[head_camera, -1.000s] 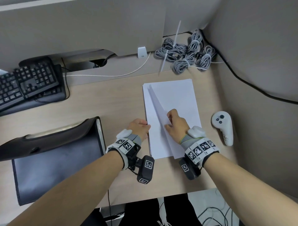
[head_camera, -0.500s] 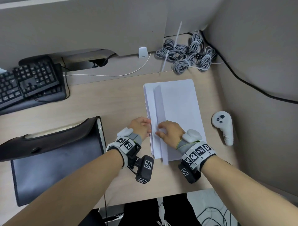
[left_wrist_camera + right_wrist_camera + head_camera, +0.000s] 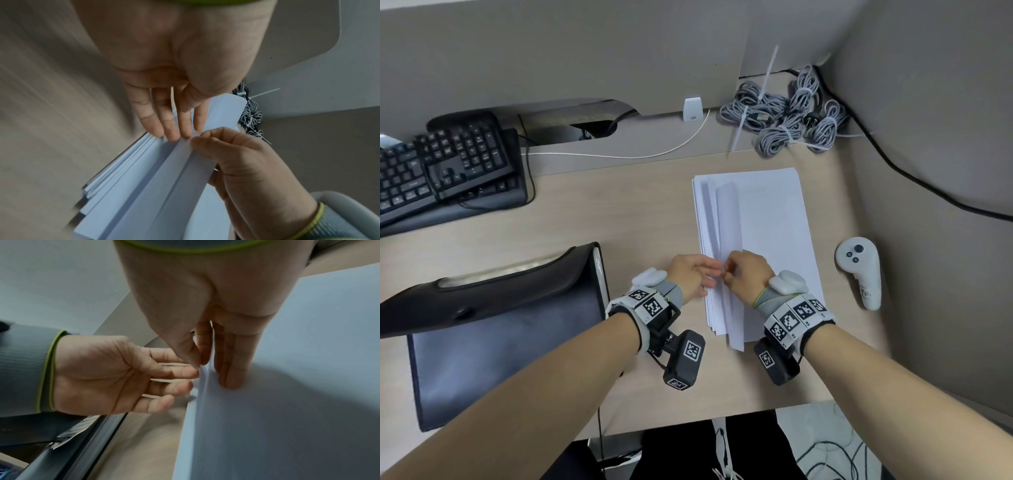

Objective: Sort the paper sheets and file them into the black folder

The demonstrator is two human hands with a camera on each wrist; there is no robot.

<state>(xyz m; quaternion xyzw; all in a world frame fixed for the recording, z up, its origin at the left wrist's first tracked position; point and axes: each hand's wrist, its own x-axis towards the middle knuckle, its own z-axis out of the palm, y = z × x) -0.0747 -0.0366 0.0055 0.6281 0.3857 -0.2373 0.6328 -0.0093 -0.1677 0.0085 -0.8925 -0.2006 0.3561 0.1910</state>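
The right hand (image 3: 205, 296) reaches down from the top of the frame, its thumb and forefinger pinching the raised edge of a white paper sheet (image 3: 287, 402), with the other fingers (image 3: 232, 369) lying straight on the paper. The left hand (image 3: 102, 378) comes in from the left, palm up, fingertips touching that same edge. Below it lies a black folder (image 3: 68, 456) on the light wooden desk (image 3: 139, 443).

Change over the last second. The right hand (image 3: 748, 275) moves left from the middle of the paper stack (image 3: 774, 240) to its left edge, where it now meets the left hand (image 3: 690, 277). The lifted top sheet (image 3: 729, 219), at first raised as a slanted flap, now stands as a narrow upright band along that edge. The right thumb and fingers (image 3: 202, 135) pinch it, and the left fingers (image 3: 171, 128), previously curled beside the stack, reach out straight against the sheet edges.
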